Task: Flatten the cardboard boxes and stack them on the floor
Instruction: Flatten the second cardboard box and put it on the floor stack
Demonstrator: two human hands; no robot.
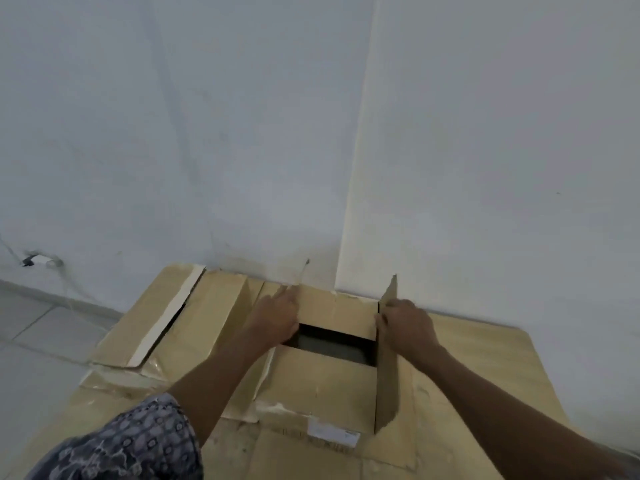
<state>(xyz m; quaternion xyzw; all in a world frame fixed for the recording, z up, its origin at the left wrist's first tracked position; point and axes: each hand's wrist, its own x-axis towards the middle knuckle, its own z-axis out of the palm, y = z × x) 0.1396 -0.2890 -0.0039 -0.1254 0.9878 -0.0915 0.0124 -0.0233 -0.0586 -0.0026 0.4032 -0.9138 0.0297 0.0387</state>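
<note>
A brown cardboard box (322, 386) stands open-topped in front of me, near the white wall, with a dark gap showing its inside. My left hand (277, 320) lies on the box's left side with fingers stretched over the left flap toward the far flap. My right hand (405, 323) grips the right flap (388, 362), which stands upright on edge. Flattened cardboard sheets (180, 327) lie under and around the box on the floor. A white label (332, 433) sits on the box's near side.
White walls meet at a corner right behind the box. Grey tiled floor (38, 341) lies to the left, with a wall socket and cable (38, 261) low on the left wall. A large flat sheet (485, 368) spreads to the right.
</note>
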